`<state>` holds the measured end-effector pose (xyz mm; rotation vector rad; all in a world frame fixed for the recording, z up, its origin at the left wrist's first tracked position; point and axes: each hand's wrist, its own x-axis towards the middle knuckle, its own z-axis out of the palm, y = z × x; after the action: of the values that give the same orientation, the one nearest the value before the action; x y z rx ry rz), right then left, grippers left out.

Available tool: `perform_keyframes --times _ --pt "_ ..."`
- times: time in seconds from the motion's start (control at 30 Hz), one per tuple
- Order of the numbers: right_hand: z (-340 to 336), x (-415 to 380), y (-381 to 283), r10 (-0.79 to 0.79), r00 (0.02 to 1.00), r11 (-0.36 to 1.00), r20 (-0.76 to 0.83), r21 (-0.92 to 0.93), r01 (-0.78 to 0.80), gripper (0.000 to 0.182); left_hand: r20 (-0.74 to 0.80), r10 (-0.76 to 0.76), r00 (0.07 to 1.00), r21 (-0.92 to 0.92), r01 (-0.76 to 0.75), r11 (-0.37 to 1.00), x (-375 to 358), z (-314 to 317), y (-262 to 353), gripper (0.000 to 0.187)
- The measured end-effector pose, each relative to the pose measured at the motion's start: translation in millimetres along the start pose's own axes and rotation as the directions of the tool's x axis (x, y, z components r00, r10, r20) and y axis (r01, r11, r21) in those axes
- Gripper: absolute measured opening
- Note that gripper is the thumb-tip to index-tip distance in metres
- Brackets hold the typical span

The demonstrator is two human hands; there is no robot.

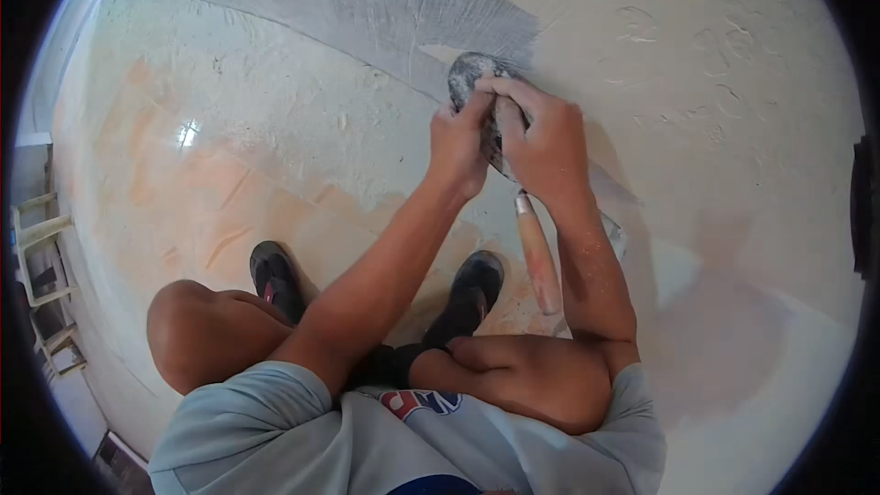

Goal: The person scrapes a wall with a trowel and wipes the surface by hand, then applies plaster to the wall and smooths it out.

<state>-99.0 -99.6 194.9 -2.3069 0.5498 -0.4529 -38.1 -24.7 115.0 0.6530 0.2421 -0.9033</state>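
Both of my hands are closed around a dark, dust-covered rounded object near the top middle; what it is I cannot tell. My left hand grips its left side, and my right hand holds it from the right with the fingers folded over the top. Just below my right hand is a trowel's worn wooden handle with a metal collar; its blade is mostly hidden behind my hand and forearm. Under my hands lies the pale, dusty floor with a grey powdery patch.
My dark shoes stand on the floor below my arms, with my bent knees beside them. A pale wooden frame is at the far left edge. A dark object sits at the right edge.
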Motion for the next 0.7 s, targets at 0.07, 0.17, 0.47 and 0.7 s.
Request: perform_keyframes --times 0.07,0.17,0.47,0.7 --pt "-4 -4 2 -0.026 0.999 0.999 -0.026 -0.037 0.025 0.024 0.017 -0.046 0.999 0.029 0.046 0.999 -2 1 -5 0.023" --pt "-22 -13 -12 0.066 0.996 0.997 -0.053 -0.031 -0.067 0.024 -0.006 -0.090 0.996 0.047 0.090 0.995 -20 25 0 0.022" --pt "-19 -15 -5 0.025 0.997 1.000 -0.075 -0.016 -0.026 0.024 0.028 -0.083 0.996 0.006 0.083 0.997 -15 10 -7 0.022" --pt "-23 -19 -8 0.065 0.995 0.998 -0.078 -0.014 -0.066 0.022 0.005 -0.069 0.998 0.059 0.068 0.996 -14 12 -14 0.019"
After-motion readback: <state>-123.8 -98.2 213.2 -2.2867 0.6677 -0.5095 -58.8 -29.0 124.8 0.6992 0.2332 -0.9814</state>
